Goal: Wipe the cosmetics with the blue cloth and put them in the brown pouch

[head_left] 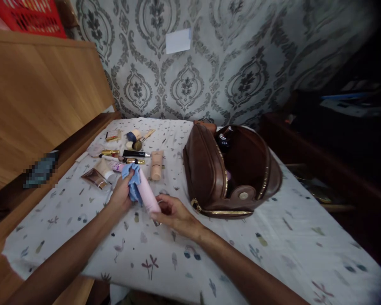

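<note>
A pale pink tube [147,194] is held between both hands over the patterned cloth. My left hand [123,191] is closed around a blue cloth [134,184], which lies against the tube's upper end. The fingers of my right hand [174,215] grip the tube's lower end. Just beyond lie cosmetics: a peach tube [156,165], a black tube [136,153], gold-trimmed tubes and a brown tube [95,178]. An open brown leather bag [203,169] stands to the right, with a dark bottle [224,142] inside.
White printed cloth [235,254] covers the table. A wooden cabinet [44,80] rises at the left, topped by a red basket [36,23]. Patterned wallpaper is behind. Brushes and a blue-lidded jar [133,136] lie near the table's back left.
</note>
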The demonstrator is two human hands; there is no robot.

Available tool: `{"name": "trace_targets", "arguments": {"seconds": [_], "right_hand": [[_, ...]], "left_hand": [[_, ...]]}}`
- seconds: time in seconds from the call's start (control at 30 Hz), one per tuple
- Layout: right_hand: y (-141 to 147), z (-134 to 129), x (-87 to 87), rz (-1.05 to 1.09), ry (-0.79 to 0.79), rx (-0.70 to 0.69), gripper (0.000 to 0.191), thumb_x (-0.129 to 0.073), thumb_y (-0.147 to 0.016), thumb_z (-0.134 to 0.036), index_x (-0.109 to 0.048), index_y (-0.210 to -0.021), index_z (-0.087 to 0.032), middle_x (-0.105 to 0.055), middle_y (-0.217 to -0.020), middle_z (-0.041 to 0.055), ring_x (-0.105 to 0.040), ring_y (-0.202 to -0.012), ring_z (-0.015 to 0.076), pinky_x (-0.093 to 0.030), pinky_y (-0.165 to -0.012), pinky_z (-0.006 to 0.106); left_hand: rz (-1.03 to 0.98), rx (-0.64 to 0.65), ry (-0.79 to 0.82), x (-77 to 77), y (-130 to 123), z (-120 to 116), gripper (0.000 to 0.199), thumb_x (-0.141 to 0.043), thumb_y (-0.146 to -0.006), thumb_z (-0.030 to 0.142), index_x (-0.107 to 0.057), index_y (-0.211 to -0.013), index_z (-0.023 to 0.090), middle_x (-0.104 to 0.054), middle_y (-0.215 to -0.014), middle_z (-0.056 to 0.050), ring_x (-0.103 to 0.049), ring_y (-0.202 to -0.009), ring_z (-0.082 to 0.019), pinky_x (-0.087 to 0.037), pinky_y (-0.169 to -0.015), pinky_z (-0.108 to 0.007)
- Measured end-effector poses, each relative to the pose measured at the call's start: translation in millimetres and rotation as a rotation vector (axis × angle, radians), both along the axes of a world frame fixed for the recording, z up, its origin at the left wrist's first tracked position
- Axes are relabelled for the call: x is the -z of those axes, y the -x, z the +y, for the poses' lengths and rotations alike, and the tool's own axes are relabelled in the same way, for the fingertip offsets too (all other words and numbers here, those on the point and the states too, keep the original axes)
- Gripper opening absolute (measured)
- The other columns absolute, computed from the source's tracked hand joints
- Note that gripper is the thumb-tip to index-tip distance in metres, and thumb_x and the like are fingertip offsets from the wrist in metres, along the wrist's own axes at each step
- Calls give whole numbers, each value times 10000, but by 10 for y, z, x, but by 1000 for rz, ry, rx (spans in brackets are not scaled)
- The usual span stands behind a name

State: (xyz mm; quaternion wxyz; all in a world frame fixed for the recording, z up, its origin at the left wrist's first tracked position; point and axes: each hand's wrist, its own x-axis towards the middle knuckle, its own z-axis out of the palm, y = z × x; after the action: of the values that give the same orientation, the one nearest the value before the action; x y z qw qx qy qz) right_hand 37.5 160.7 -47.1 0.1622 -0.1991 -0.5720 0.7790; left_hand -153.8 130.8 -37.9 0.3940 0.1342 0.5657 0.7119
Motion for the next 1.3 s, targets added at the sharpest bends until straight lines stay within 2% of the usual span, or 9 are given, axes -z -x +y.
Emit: {"name": "trace_targets", "arguments": {"seconds": [0.13, 0.33, 0.43, 0.6, 0.8, 0.9, 1.0, 1.17, 1.3], "right_hand": [[-3, 1, 25, 30, -5, 26, 593, -818, -676, -612, -613, -1029, -182, -651, -782, -18, -561, -646, 109, -389, -585, 227], [31, 15, 21, 146, 59, 147, 551, -865, -639, -541, -583, -974, -206, -625, -791, -22, -561, -664, 121, -433, -538, 217], [55, 20, 31, 165, 62, 203, 524, -875, -618, -522, -584, -919, -208, -622, -784, -26, -556, -627, 116, -455, -521, 223], [56, 22, 100, 69, -35, 296, 481, -818, -656, -584, -603, -854, -202, -625, -751, -12, -550, -596, 128, -478, -531, 257], [0, 47, 93, -67, -377, 413, 357, -686, -810, -538, -618, -731, -197, -604, -707, 2, -528, -641, 137, -421, -566, 249], [-9, 81, 45, -9, -351, 442, 393, -690, -796, -582, -628, -833, -196, -618, -767, 10, -536, -656, 139, -407, -548, 246], [-1, 103, 13, 38, -248, 415, 459, -684, -787, -633, -608, -925, -201, -586, -711, -15, -502, -544, 119, -356, -463, 239], [26, 101, 18, 82, -159, 411, 509, -704, -753, -685, -602, -867, -200, -547, -546, -48, -462, -459, 107, -358, -453, 245], [38, 90, 26, 128, -27, 431, 531, -763, -696, -677, -632, -826, -180, -630, -642, -15, -543, -524, 115, -401, -488, 241]], "left_hand": [[-71, 114, -2, 24, -94, -68, 297, -779, -766, 416, -658, -921, 193, -718, -718, 9, -680, -614, -146, -551, -545, -225], [10, 450, 34, -8, -230, -209, 437, -937, -475, 325, -690, -805, 178, -744, -741, -49, -714, -670, -213, -576, -579, -277], [10, 576, -1, -54, -250, -232, 436, -949, -438, 281, -701, -788, 199, -741, -736, -44, -709, -664, -215, -585, -587, -292], [17, 410, 42, 8, -258, -203, 449, -942, -451, 250, -702, -824, 183, -740, -734, -36, -704, -648, -185, -568, -571, -247], [41, 232, 127, 75, -285, -163, 460, -941, -462, 391, -695, -795, 189, -694, -652, 14, -658, -560, -148, -532, -522, -224], [150, 184, 129, 78, -255, -164, 399, -919, -508, 404, -709, -765, 182, -695, -671, 6, -641, -585, -134, -514, -530, -207], [331, 243, 81, 56, -225, -183, 296, -901, -545, 369, -726, -713, 199, -715, -708, -15, -679, -705, -164, -545, -638, -215], [554, 525, 26, -33, -228, -211, 267, -819, -646, 440, -751, -748, 202, -750, -785, -34, -697, -806, -233, -564, -814, -307], [593, 542, 76, 8, -216, -206, 337, -741, -722, 501, -741, -834, 183, -750, -854, -45, -676, -860, -235, -547, -827, -318]]}}
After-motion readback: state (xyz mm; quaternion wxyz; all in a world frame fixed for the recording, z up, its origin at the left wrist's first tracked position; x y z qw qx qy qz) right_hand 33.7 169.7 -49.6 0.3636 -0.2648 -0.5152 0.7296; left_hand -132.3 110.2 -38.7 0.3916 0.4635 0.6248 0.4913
